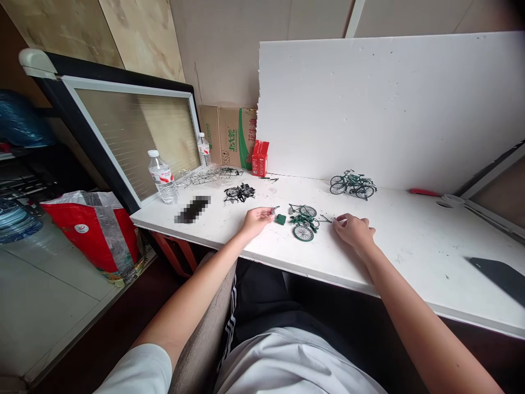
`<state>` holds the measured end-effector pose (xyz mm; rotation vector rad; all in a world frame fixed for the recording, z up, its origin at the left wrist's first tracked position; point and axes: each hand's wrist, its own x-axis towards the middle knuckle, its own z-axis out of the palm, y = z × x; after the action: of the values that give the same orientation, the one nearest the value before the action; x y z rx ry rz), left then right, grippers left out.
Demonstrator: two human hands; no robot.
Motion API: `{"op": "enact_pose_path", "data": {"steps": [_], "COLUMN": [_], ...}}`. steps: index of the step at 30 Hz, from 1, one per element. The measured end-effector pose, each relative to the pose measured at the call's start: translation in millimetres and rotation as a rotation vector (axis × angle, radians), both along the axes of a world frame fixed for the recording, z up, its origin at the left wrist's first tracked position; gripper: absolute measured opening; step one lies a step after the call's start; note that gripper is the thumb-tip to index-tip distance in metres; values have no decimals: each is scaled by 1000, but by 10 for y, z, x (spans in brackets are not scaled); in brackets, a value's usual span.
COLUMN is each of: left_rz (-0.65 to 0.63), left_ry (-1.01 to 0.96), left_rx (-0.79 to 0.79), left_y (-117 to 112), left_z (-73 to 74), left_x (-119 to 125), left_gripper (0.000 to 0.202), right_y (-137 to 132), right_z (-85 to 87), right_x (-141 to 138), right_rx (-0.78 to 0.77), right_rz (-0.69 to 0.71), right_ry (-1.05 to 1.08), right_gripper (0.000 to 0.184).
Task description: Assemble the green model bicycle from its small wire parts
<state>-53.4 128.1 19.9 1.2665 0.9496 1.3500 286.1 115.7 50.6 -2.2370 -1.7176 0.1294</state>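
Observation:
My left hand point(258, 220) pinches a tiny part at its fingertips, too small to name, just above the white table. Right beside those fingertips lies a small green square piece point(281, 219). Green model bicycle parts point(304, 221), with spoked wheels and a frame, are spread between my two hands. My right hand point(355, 232) rests on the table with its fingers closed at one end of a thin dark rod point(326, 218). Farther back on the right stand several assembled green model bicycles point(353, 184).
A pile of black model parts point(239, 192) and wire-like frames point(209, 175) lie at the left. Water bottles point(163, 178), a cardboard box point(229, 135) and a red box point(260, 158) stand behind. A red-handled tool point(425, 192), a tape roll point(453, 200) and a dark flat object point(501, 278) are right.

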Motion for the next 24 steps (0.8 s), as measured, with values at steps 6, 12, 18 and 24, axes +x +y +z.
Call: {"op": "enact_pose_path", "data": {"steps": [6,12,18,24], "left_rz": [7,14,11,6], "left_ry": [25,35,38,58], "left_rx": [22,20,-5,1], "left_y": [-57,-80,-82,-75], "left_z": [47,77,69,50], "left_x": [-21,-17,2,10], "left_gripper": [42,43,36,35], "right_y": [40,60,43,48], "right_z": [-69,-96,-78,-95], "right_x": [34,50,35,33], "right_rx": [26,19,9,24], "right_rz": [11,12,19,27], "right_ry": [-8,-13,-18,-20], "right_gripper": [41,41,40,43]}}
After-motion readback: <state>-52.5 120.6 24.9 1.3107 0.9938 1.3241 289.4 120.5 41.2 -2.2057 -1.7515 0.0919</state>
